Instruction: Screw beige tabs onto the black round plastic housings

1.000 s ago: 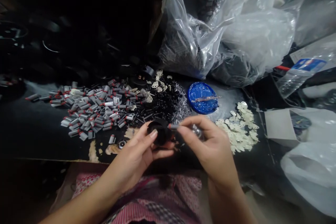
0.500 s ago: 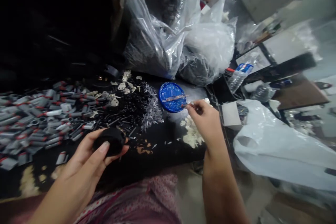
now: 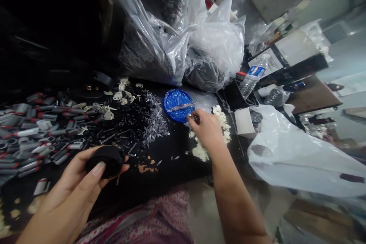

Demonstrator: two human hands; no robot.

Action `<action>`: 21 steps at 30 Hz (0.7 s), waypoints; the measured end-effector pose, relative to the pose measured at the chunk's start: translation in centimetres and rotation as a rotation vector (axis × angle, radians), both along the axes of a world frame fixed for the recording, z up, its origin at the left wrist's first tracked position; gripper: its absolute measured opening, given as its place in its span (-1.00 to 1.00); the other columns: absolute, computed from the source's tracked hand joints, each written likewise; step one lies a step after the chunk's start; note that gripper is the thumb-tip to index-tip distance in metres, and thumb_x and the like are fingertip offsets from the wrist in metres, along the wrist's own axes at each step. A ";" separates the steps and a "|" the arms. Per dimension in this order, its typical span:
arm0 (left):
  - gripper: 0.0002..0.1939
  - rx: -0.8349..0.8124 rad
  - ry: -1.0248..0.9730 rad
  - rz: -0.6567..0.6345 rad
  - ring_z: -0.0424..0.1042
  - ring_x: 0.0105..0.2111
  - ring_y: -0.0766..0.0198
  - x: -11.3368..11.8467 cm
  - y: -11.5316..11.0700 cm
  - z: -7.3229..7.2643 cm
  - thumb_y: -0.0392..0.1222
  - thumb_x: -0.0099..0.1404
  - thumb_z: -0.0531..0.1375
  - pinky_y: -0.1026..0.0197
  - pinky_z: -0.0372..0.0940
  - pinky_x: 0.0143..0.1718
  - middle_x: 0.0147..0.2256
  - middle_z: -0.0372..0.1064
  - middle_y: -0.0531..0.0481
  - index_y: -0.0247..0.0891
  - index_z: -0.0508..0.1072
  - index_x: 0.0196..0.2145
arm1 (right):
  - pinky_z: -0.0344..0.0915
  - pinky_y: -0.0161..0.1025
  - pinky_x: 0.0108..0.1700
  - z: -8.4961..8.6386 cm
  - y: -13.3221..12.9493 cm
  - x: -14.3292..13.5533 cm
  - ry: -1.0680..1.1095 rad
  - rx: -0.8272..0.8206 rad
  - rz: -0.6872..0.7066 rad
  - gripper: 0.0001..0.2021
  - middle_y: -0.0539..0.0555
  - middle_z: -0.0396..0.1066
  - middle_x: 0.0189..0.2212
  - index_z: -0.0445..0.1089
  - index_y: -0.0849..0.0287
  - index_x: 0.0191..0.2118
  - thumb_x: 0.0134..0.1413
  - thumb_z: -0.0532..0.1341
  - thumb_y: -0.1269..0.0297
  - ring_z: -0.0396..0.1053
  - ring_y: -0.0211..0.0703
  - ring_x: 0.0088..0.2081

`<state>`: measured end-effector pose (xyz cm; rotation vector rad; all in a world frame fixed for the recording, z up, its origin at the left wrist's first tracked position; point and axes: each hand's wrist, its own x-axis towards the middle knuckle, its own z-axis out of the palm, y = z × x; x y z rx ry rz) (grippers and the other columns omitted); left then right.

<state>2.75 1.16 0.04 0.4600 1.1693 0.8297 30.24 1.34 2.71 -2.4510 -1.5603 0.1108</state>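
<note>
Dim overall; deep shadow at ten o'clock, paler light at two. Glare on clear bag (image 3: 167, 59), twelve o'clock. Edges stretched, soft.

Black round part (image 3: 110, 158), partly covered by the thumb of the left hand (image 3: 77, 177); its far side is hidden from where I stand. Small item (image 3: 190, 116) at the fingertips of the right hand (image 3: 207, 127), too tiny for me to identify. Gray cylinders (image 3: 27, 132), cut off at the left edge. Clear bag (image 3: 154, 45), top cut off, contents dim behind creased film.
</note>
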 end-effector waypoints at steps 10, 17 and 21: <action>-0.62 -0.063 -0.047 -0.029 0.52 -0.28 0.22 -0.3 0.1 -0.1 0.04 0.04 0.37 0.31 0.43 -0.22 -0.27 0.54 0.12 -0.04 0.44 -0.18 | 0.16 -0.32 -0.47 0.8 -1.9 -2.2 0.424 0.241 -0.079 -0.78 -0.07 0.31 -0.57 0.39 0.14 -0.37 0.08 0.21 0.08 0.24 -0.28 -0.53; -0.85 -0.116 -0.402 -0.112 0.53 -0.34 0.24 0.7 0.2 1.0 -0.20 0.24 0.26 0.13 0.47 -0.22 -0.30 0.55 0.00 -0.21 0.48 -0.21 | 0.14 -0.36 -0.52 1.4 -2.3 -9.4 1.016 0.289 -0.026 -0.86 -0.11 0.26 -0.61 0.40 0.10 -0.43 0.02 0.29 0.17 0.18 -0.33 -0.57; -0.90 -0.140 -0.531 -0.139 0.53 -0.32 0.26 0.2 0.3 0.9 -0.23 0.30 0.20 0.10 0.46 -0.18 -0.26 0.54 -0.01 -0.22 0.51 -0.24 | 0.23 -0.34 -0.46 2.6 -2.5 -11.4 0.818 0.280 0.055 -0.93 -0.07 0.40 -0.51 0.44 0.06 -0.42 0.02 0.29 0.24 0.28 -0.29 -0.52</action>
